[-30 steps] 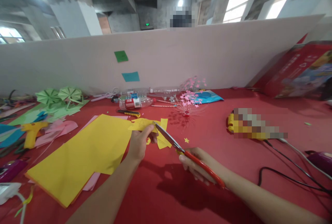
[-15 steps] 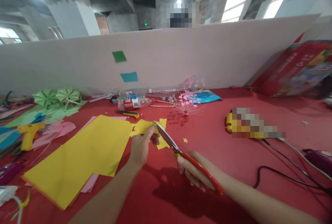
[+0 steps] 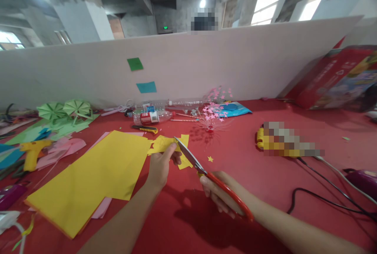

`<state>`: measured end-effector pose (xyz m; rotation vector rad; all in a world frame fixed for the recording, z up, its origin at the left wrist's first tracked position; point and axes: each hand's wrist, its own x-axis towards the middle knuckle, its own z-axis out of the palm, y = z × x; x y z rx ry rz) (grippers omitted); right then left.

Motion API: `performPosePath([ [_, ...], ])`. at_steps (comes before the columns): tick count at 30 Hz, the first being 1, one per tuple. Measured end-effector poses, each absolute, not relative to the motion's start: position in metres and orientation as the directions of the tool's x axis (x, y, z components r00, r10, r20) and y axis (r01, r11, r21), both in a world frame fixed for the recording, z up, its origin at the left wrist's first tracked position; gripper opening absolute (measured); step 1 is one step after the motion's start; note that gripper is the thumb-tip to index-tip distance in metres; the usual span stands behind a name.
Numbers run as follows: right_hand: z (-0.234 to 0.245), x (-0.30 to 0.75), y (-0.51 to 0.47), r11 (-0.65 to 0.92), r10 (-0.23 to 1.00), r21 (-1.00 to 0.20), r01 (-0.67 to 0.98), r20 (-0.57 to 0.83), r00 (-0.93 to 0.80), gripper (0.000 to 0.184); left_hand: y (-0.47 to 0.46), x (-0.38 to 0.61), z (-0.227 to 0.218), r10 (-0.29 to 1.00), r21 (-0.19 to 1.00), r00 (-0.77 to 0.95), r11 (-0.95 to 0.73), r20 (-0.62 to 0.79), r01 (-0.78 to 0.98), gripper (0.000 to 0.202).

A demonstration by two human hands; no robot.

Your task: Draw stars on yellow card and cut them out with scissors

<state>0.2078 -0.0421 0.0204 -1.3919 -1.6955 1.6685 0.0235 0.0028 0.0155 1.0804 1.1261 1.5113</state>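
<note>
Red-handled scissors (image 3: pixel 204 170) slant across the centre of the frame, and the right hand (image 3: pixel 221 200) has them by the handles, fingers wrapped underneath! Blade tips point up and left, right beside the other thumb. Left hand (image 3: pixel 159 167) now: thumb on top, fingers curled below, pinching a yellow paper piece (image 3: pixel 162 142) that fans out above and left of the thumb tip. Whether the blades touch it, I can't tell. Just right of those fingers lies a yellow scrap (image 3: pixel 185 163), then a little yellow star (image 3: pixel 210 159) on the red tabletop (image 3: pixel 253 183). Big yellow sheets (image 3: pixel 97 171) spread across the lower left!
</note>
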Motion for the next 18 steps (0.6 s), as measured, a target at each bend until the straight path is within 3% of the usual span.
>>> performPosePath([
  [9, 0.027, 0.207, -0.043, -0.195, 0.83, -0.879, 0.434, -0.384, -0.405, 0.045, 0.002, 0.023, 0.018, 0.98, 0.973, -0.18, -0.118, 0.082, -0.199, 0.028],
  [18, 0.032, 0.208, -0.043, -0.19, 0.838, -0.875, 0.444, -0.38, -0.391, 0.045, 0.002, 0.02, 0.024, 0.981, 0.968, -0.114, -0.178, 0.159, -0.176, 0.027],
])
